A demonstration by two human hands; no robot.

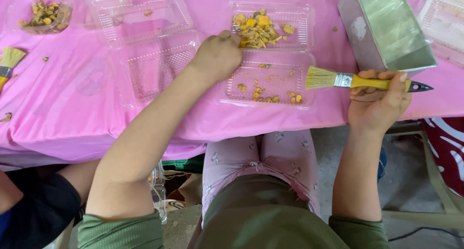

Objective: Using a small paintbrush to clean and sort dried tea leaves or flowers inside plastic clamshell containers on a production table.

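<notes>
metal box [386, 31] beside open clamshell tray [270, 84], second brush [8, 60] far left

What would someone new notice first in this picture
First comes the bright pink tablecloth filling the upper half. At its middle lies an open clear plastic clamshell box with yellow-orange dried pieces heaped in its far half, where the left hand reaches in. To the right, the right hand holds a yellow-handled paintbrush level, bristles pointing at the box, with a shiny metal tray just beyond it.
</notes>
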